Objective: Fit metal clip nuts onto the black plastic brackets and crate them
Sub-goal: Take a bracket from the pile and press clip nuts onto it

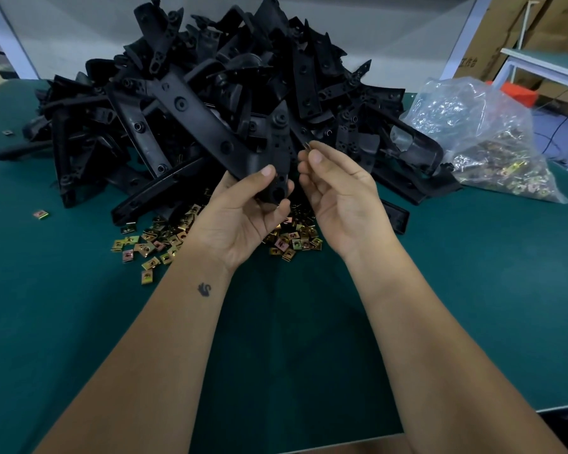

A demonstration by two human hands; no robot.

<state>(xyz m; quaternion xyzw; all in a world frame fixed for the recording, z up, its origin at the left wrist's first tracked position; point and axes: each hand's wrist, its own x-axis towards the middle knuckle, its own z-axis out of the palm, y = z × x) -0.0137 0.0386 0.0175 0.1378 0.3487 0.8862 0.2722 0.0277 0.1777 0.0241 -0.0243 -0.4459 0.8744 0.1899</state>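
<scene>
Above the near middle of the green-topped table (79,322), the left hand (240,217) gripped the lower end of a long black plastic bracket (210,126), thumb across its face and fingers curled beneath, so the bracket ran up and away to the left over the heap. Just beside it, the right hand (338,198) pinched a small brass-coloured metal clip nut (307,146) between thumb and forefinger, raised at the fingertips close to the bracket's right edge; whether nut and bracket touched could not be told, the nut being tiny and mostly covered by the fingers.

Under both hands lay a scatter of loose gold and pink square clip nuts (151,247), partly hidden by the wrists. Behind rose a large pile of tangled black plastic brackets (230,67), its top cut off by the frame. To the right, near the table's far edge, sat a clear plastic bag of clip nuts (482,136), contents blurred through the film. One stray nut (41,214) lay well apart on the left. Open green surface stretched to the near edge on both sides of the forearms
</scene>
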